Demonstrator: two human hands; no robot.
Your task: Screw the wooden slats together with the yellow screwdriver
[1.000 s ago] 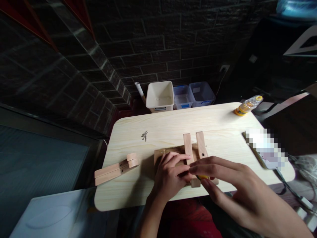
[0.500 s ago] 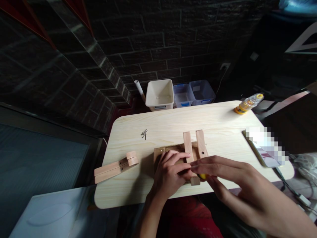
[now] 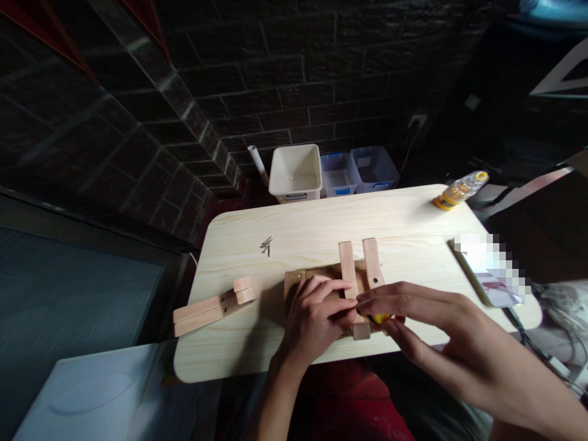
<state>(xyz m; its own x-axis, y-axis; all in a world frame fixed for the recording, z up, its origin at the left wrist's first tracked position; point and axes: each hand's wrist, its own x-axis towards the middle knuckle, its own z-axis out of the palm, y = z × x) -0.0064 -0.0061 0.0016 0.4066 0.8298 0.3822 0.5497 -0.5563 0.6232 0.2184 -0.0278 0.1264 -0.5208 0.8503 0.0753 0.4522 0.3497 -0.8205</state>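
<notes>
My left hand (image 3: 316, 309) presses on a wooden strip (image 3: 348, 260) that lies across a brown box (image 3: 291, 285); its fingers are bent around the strip, near a small wooden block (image 3: 361, 331). My right hand (image 3: 427, 318) is closed on a yellow and black tool (image 3: 379, 318), probably a screwdriver, whose tip is hidden by the fingers. A second strip (image 3: 373, 260) with a dark hole lies just to the right. At the table's left, two strips (image 3: 202, 312) rest side by side with rounded pieces (image 3: 244, 290) at their end.
A pile of screws (image 3: 266, 246) lies on the pale table (image 3: 312, 229). A clear bottle with a yellow cap (image 3: 459, 191) stands at the back right, a phone-like device (image 3: 487, 275) at the right. Beyond the table are a white bin (image 3: 296, 171) and blue-clipped clear boxes (image 3: 374, 168).
My right hand has shifted slightly with the yellow tool, which now shows more between its fingers. My left hand stays on the strip. The whole view has moved a little.
</notes>
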